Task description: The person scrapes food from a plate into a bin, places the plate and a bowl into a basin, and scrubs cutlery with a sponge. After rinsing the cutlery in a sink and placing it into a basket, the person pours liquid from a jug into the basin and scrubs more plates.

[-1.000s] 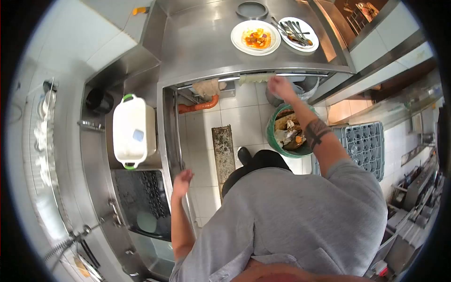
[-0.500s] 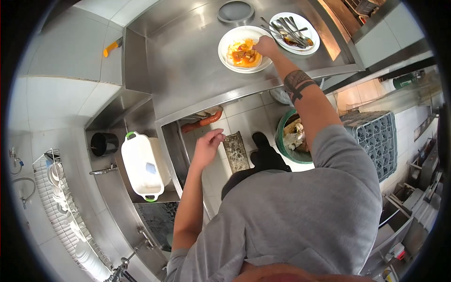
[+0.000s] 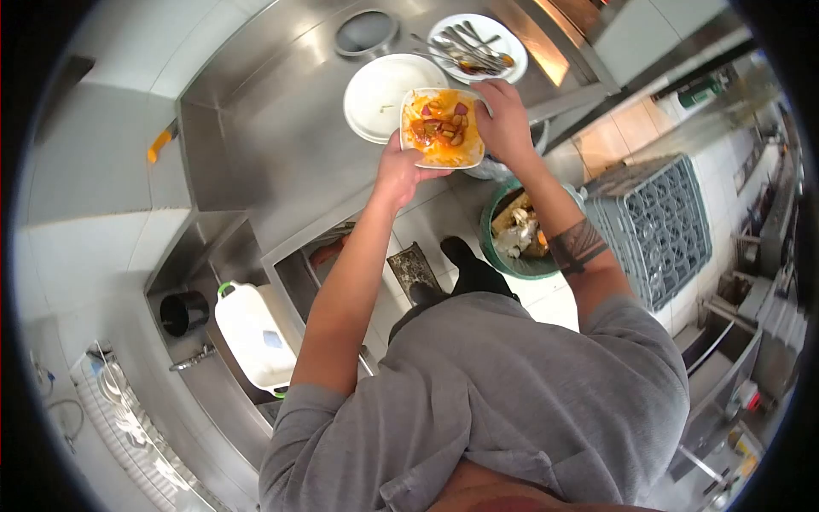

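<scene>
Between my two hands is a small square white dish (image 3: pixel 444 158) with orange sauce and chunks of food in it. My left hand (image 3: pixel 403 173) grips its lower left side, thumb near the rim. At the upper right edge, my right hand (image 3: pixel 505 124) holds the dish too, some fingers hidden behind it. Just behind lies a round white plate (image 3: pixel 375 98) with a small speck of food on it. To its right, another white plate (image 3: pixel 510 43) carries several dirty forks and spoons.
A steel counter (image 3: pixel 290 128) has a round opening (image 3: pixel 366 34) at the back. Below it stands a green bin (image 3: pixel 533 264) with food waste. A white tub (image 3: pixel 256 333) sits in the sink at left; a grey glass rack (image 3: pixel 657 226) is at right. Dishes fill a wall rack (image 3: pixel 128 418).
The square dish has been lifted off the round plate toward my body. My left hand has come up from beside the counter to hold it along with my right.
</scene>
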`<state>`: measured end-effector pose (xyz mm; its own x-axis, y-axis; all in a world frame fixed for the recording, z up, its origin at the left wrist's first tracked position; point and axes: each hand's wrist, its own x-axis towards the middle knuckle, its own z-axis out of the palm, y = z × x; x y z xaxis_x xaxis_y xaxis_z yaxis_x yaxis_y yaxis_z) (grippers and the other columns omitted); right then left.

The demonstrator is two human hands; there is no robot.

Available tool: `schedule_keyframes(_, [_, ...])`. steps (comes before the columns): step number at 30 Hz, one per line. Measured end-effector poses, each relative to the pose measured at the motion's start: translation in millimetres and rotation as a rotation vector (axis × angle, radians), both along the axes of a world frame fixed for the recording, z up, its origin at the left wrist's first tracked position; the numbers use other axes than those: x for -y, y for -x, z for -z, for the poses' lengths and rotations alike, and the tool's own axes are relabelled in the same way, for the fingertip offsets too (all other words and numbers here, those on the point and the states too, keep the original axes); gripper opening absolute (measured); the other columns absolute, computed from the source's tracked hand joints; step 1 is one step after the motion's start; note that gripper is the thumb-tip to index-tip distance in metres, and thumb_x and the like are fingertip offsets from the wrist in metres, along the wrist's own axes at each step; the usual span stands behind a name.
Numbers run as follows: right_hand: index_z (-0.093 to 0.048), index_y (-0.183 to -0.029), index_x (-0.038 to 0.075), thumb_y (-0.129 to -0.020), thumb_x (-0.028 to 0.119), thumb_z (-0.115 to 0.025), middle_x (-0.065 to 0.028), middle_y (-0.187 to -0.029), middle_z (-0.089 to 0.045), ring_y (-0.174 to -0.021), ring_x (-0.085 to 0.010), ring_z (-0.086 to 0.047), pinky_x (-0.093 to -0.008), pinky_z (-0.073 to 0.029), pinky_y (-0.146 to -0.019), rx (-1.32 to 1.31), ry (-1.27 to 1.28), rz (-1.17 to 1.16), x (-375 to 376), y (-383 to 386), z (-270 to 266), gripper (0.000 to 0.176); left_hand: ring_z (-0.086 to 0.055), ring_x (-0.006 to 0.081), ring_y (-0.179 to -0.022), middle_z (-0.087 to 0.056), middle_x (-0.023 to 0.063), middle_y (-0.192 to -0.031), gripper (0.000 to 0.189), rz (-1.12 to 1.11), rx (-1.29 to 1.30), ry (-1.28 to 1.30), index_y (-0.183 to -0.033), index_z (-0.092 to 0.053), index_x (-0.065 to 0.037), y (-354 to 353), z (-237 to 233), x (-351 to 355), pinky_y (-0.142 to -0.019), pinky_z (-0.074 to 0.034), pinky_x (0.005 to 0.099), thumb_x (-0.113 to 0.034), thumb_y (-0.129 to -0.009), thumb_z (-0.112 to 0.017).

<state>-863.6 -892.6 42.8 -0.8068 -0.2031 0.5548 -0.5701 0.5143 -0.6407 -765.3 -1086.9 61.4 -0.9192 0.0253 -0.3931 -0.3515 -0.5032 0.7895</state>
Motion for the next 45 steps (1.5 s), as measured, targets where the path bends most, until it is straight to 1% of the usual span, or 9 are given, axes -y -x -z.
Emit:
schedule_keyframes(13, [-0.069, -0.098, 0.006, -0.083, 0.011, -0.071, -0.0099, -0.100, -0.065, -0.101, -0.0339, -0.061, -0.0447, -0.049, -0.096, 0.105, -0.236, -0.319, -127, -116, 77, 0.016, -0.072, 0.0318, -0.102, -0.064, 0.0169, -0.122, 0.045, 0.452, 0.017, 0.503, -0.134, -0.051, -0.004, -1, 56, -127, -0.063, -0.066, 0.0411, 0.005, -0.089, -0.049])
schedule_keyframes(19, [-0.072, -0.116, 0.007, -0.092, 0.019, -0.072, -0.0111, -0.126, -0.066, -0.115, -0.0342, -0.062, -0.0432, -0.050, -0.099, 0.066, -0.073, 0.112, -129, -129, 94, 0.027, -0.072, 0.0332, -0.101, -0.065, 0.0183, -0.124, 0.052, 0.445, -0.077, 0.555, -0.141, -0.048, -0.003, -5, 55, -165, -0.059, -0.066, 0.0397, 0.004, -0.090, -0.050])
schedule_keyframes(24, [-0.071, -0.101, 0.004, -0.090, 0.014, -0.069, -0.0143, -0.106, -0.070, -0.106, -0.0342, -0.064, -0.0425, -0.052, -0.093, 0.296, -0.013, 0.039, -136, -147, 127, 0.015, -0.067, 0.0424, -0.114, -0.065, 0.0295, -0.126, 0.062, 0.314, -0.389, 0.872, -0.148, -0.043, 0.000, 12, 122, -168, -0.091, -0.057, 0.0476, -0.003, -0.089, -0.062])
schedule_keyframes(26, [-0.070, -0.095, 0.003, -0.087, 0.010, -0.068, -0.0151, -0.103, -0.068, -0.102, -0.0352, -0.064, -0.0437, -0.052, -0.090, 0.238, -0.166, -0.088, -152, -148, 125, 0.011, -0.060, 0.0412, -0.126, -0.063, 0.0299, -0.131, 0.056, 0.340, -0.379, 1.017, -0.147, -0.046, 0.003, -5, 63, -169, -0.108, -0.046, 0.0459, 0.002, -0.091, -0.051])
schedule_keyframes(29, [-0.069, -0.099, 0.000, -0.083, 0.011, -0.066, -0.0184, -0.110, -0.069, -0.109, -0.0398, -0.062, -0.0499, -0.048, -0.100, 0.288, -0.765, -0.229, -189, -161, 191, 0.020, -0.059, 0.0463, -0.122, -0.061, 0.0317, -0.131, 0.052, 0.195, -0.421, 1.039, -0.143, -0.047, 0.003, -10, 61, -133, -0.106, -0.048, 0.0475, -0.005, -0.093, -0.055])
schedule_keyframes(32, [-0.068, -0.115, 0.000, -0.087, 0.011, -0.059, -0.0190, -0.117, -0.069, -0.120, -0.0424, -0.057, -0.0528, -0.041, -0.112, 0.214, -0.563, -0.212, -229, -193, 244, 0.032, -0.058, 0.0405, -0.128, -0.060, 0.0278, -0.135, 0.052, 0.085, -0.339, 1.100, -0.144, -0.048, -0.002, -30, 70, -69, -0.107, -0.047, 0.0447, -0.012, -0.094, -0.061])
schedule_keyframes(37, [-0.067, -0.075, 0.006, -0.080, 0.014, -0.062, -0.0148, -0.085, -0.069, -0.087, -0.0392, -0.065, -0.0532, -0.052, -0.080, 0.479, -1.173, -0.163, -330, -202, 344, 0.011, -0.059, 0.0349, -0.129, -0.060, 0.0241, -0.137, 0.061, -0.342, -0.130, 1.124, -0.146, -0.045, 0.000, -145, 19, 52, -0.110, -0.047, 0.0424, -0.016, -0.094, -0.072])
schedule_keyframes(40, [-0.068, -0.075, 0.005, -0.084, 0.017, -0.060, -0.0151, -0.083, -0.070, -0.083, -0.0379, -0.067, -0.0520, -0.053, -0.075, 0.454, -1.320, -0.119, -316, -170, 324, 0.017, -0.056, 0.0421, -0.130, -0.059, 0.0270, -0.137, 0.067, -0.573, 0.174, 1.375, -0.150, -0.042, -0.003, -246, -40, 114, -0.111, -0.045, 0.0479, 0.011, -0.085, -0.053])
schedule_keyframes(45, [-0.070, -0.075, 0.005, -0.091, 0.021, -0.057, -0.0155, -0.081, -0.071, -0.076, -0.0357, -0.071, -0.0501, -0.055, -0.066, 0.295, -1.214, -0.086, -252, -86, 289, 0.026, -0.054, 0.0448, -0.129, -0.054, 0.0287, -0.140, 0.068, -0.971, 0.417, 1.857, -0.148, -0.042, -0.001, -416, -29, 247, -0.109, -0.046, 0.0475, 0.012, -0.082, -0.054])
